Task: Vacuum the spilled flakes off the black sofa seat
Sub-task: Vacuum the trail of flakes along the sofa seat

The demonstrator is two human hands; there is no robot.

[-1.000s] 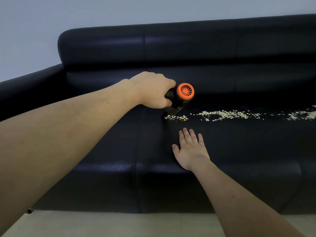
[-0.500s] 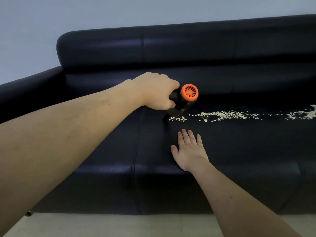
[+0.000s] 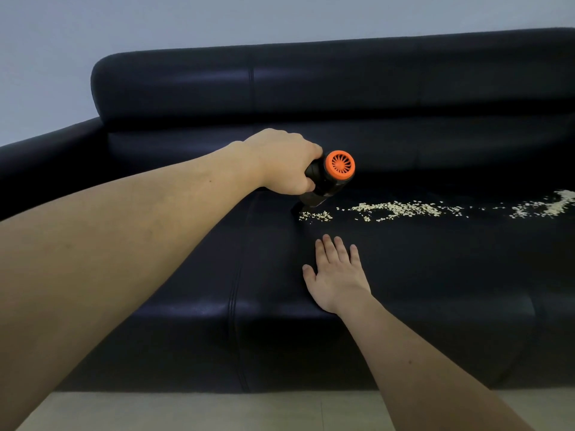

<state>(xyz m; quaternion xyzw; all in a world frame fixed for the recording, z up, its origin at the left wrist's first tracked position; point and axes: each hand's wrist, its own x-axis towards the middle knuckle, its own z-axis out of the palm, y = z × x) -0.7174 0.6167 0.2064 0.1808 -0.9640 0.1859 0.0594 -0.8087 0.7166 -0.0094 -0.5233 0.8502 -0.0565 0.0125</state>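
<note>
My left hand [image 3: 284, 161] grips a small black handheld vacuum [image 3: 328, 178] with an orange fan cap, its nozzle tilted down onto the black sofa seat [image 3: 435, 259]. The nozzle tip sits at the left end of a line of pale flakes [image 3: 395, 209] that runs right across the seat to the frame edge. A small clump of flakes [image 3: 315, 216] lies just right of the nozzle. My right hand [image 3: 337, 272] lies flat on the seat, fingers straight, a little in front of the flakes and holding nothing.
The sofa backrest [image 3: 342, 85] rises behind the flakes and the left armrest [image 3: 46, 157] curves forward. A stitched seam [image 3: 236, 281] divides the seat cushions left of my right hand. Pale floor [image 3: 186, 412] runs along the sofa's front.
The vacuum and my left hand have shifted slightly right along the seat. The clump of flakes at the nozzle looks a little smaller. My right hand stays flat in place.
</note>
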